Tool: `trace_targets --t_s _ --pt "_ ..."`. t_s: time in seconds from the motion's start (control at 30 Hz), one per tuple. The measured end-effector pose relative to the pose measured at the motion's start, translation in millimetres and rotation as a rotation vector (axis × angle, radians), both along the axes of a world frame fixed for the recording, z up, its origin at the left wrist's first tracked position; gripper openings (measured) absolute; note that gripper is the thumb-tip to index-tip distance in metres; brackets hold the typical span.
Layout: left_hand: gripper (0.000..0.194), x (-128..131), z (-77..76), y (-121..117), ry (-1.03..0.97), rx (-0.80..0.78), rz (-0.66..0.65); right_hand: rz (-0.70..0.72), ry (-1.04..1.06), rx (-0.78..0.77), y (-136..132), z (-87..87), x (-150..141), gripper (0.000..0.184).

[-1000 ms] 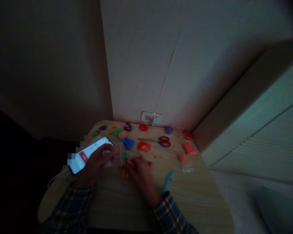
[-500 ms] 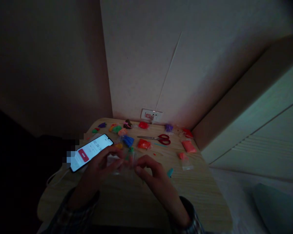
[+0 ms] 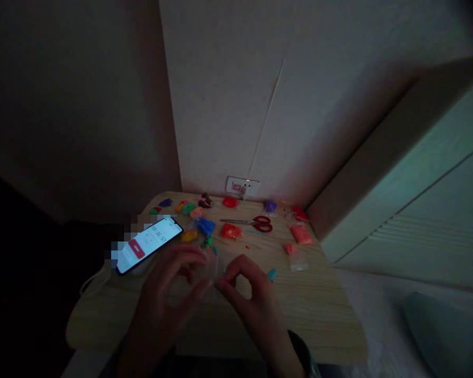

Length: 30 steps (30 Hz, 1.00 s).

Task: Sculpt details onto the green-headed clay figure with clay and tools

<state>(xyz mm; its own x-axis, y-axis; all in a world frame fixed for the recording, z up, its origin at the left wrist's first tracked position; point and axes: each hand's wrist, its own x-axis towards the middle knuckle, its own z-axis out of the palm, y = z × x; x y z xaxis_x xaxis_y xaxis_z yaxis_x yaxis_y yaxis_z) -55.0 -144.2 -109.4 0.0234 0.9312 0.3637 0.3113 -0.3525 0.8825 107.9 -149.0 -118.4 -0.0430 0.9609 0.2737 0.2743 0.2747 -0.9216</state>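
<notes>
A small clear plastic bag (image 3: 216, 268) is stretched between my two hands over the middle of the table. My left hand (image 3: 169, 289), a little blurred, curls its thumb and fingers around the bag's left side; a bit of red shows near its fingertips. On the other side, my right hand (image 3: 249, 291) pinches the bag's edge between thumb and forefinger. Just beyond the bag lies a small green piece with red spots (image 3: 207, 242). A yellow lump in a bag (image 3: 188, 235) and a blue bagged lump (image 3: 206, 226) sit behind my left hand.
On the left, a lit phone (image 3: 150, 244) with a cable shows a running timer. Red-handled scissors (image 3: 262, 223) lie at the back, among bagged red lumps (image 3: 230, 230). Pink bags (image 3: 301, 234) line the right side, and a light-blue piece (image 3: 271, 274) sits beside my right hand.
My left hand has moved nearer and turned, its thumb now close to my right fingertips. The yellow lump and green piece show more clearly. The view has shifted slightly.
</notes>
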Motion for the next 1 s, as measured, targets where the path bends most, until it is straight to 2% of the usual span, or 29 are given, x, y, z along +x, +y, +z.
trace_targets --t_s 0.1,0.23,0.43,0.63,0.83,1.0 --pt "0.012 12 1.4 -2 -0.130 -0.136 -0.088 -0.025 -0.078 0.131 -4 -0.2 -1 0.019" --pt "0.014 21 0.6 1 -0.181 -0.270 -0.119 -0.063 -0.161 0.201 -4 -3.0 0 0.019" --pt "0.014 23 -5.7 8 -0.254 -0.349 -0.147 -0.083 -0.158 0.168 -4 -2.1 3 0.026" --pt "0.009 23 -13.5 16 -0.315 -0.377 -0.194 -0.022 -0.140 0.144 -1 -1.2 9 0.030" --pt "0.015 27 -14.6 15 -0.426 -0.554 -0.173 0.004 -0.068 0.138 0 -5.9 10 0.029" --pt "0.014 25 -16.0 16 -0.386 -0.458 -0.237 0.005 -0.116 0.162 0 -4.8 9 0.024"
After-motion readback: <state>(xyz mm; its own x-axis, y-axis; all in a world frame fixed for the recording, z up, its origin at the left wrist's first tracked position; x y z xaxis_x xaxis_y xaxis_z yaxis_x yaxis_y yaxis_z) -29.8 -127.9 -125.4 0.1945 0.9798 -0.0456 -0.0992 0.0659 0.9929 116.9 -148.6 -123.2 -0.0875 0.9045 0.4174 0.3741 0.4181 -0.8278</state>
